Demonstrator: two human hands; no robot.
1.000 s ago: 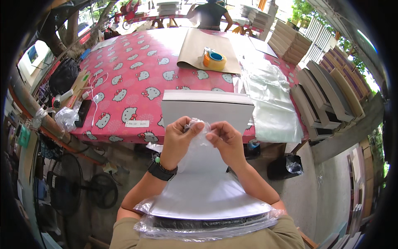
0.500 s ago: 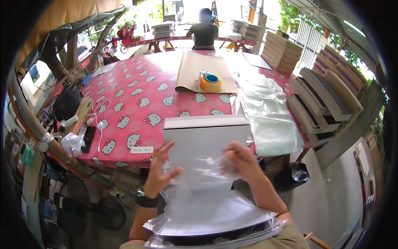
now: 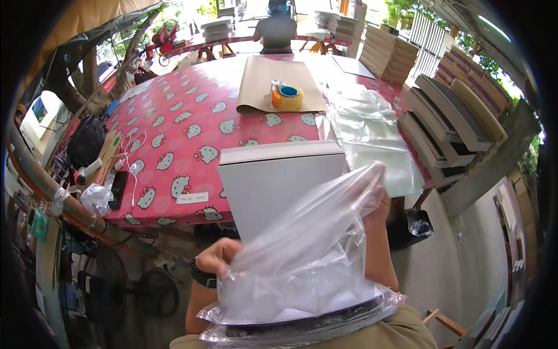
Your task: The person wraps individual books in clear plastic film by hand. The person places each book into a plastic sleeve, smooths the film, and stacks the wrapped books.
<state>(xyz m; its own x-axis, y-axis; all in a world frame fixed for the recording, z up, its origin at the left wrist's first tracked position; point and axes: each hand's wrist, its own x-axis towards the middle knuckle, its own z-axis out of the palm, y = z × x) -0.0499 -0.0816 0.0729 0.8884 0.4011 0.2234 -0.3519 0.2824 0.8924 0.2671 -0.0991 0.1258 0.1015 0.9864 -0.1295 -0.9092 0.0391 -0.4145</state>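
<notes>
A clear plastic bag (image 3: pixel 314 215) stretches across the front of me, its upper corner raised to the right. My right hand (image 3: pixel 376 200) is closed on that raised corner, partly hidden behind the film. Lower down, my left hand (image 3: pixel 220 256) pinches the bag's left edge, with a dark band on the wrist. Behind the bag, a thick white stack of boards or sheets (image 3: pixel 273 180) stands tilted against the table's near edge, its layered end up. On my lap lies a pile of plastic-wrapped flat white sheets (image 3: pixel 302 308).
The pink patterned tablecloth (image 3: pixel 168 157) bears brown paper (image 3: pixel 256 87) with a tape roll (image 3: pixel 289 99) on it. Clear plastic bags (image 3: pixel 372 139) lie at the right. Stacked boxes (image 3: pixel 386 55) and trays (image 3: pixel 442 128) stand beyond. A fan (image 3: pixel 107 285) is at lower left; a person sits far back.
My right hand has lifted the plastic up and to the right, spreading it out. My left hand has come down from beside the white stack to the bag's left edge.
</notes>
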